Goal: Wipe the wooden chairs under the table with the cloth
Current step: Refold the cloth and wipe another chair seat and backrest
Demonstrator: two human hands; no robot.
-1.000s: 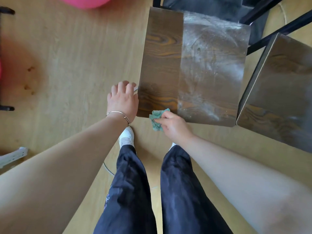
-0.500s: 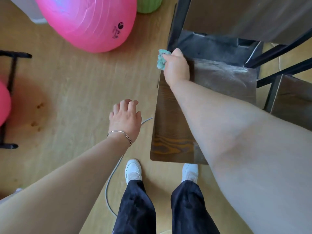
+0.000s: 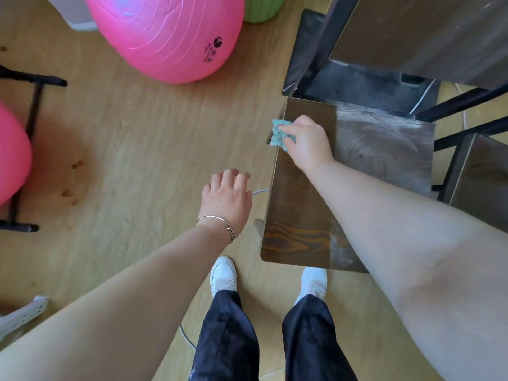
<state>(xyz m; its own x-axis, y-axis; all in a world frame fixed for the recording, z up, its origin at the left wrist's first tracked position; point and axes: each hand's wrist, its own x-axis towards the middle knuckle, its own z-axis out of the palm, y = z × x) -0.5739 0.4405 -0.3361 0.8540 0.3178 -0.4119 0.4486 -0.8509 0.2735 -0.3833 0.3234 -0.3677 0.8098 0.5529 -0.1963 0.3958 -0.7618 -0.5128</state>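
A dark wooden chair seat (image 3: 297,215) stands before me, its left strip clean and its right part (image 3: 382,149) dusty grey. My right hand (image 3: 308,143) is shut on a crumpled teal cloth (image 3: 279,134) pressed on the seat's far left edge. Left of the chair, my left hand (image 3: 225,198) hovers over the floor with fingers loosely spread, holding nothing; a thin bracelet circles its wrist. A second wooden chair (image 3: 481,185) shows at the right edge. The table top (image 3: 428,37) overhangs both at the upper right.
A big pink exercise ball (image 3: 165,34) lies on the wooden floor at the upper left, and another pink ball (image 3: 11,155) rests in a black stand (image 3: 30,111). A green object (image 3: 261,8) sits behind. A grey cable (image 3: 258,191) runs along the floor beside the chair.
My right hand with the cloth swept from the seat's near edge to its far left corner, then drew back a little along the left edge. The left hand stayed beside the chair.
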